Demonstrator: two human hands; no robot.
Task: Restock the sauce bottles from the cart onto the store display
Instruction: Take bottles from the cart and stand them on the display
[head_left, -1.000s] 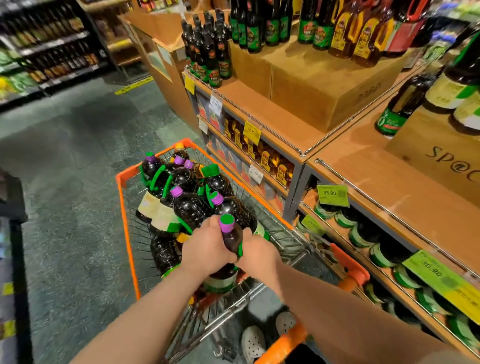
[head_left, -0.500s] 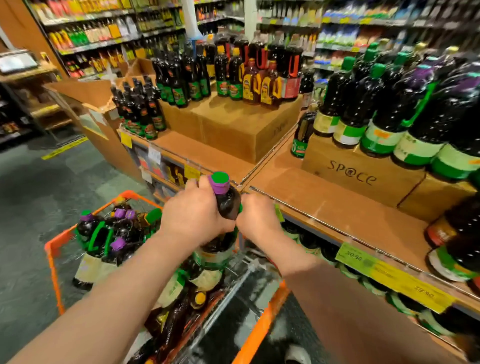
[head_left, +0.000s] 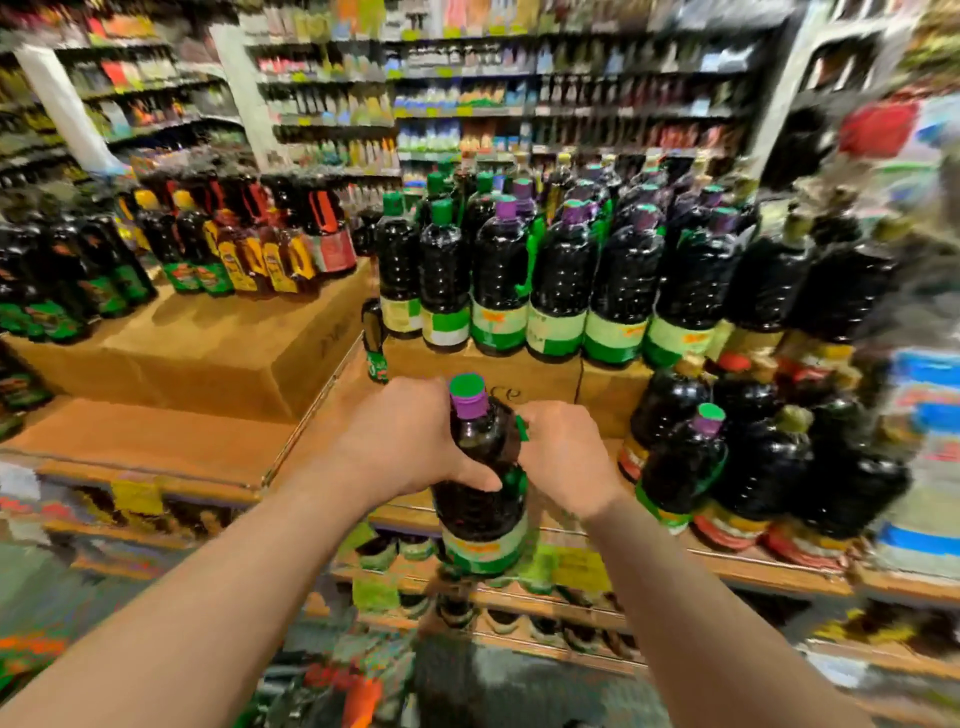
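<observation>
Head view: both hands grip sauce bottle above wooden display shelf; blurred store aisles behind.

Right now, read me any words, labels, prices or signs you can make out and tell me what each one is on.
"ce": the only letters showing on the cardboard box behind the held bottle; the rest is hidden by the left hand and right hand.
Bottle labels: too blurred to read.
Yellow price tags on the shelf edges: too blurred to read.
Back shelves: nothing readable.
</observation>
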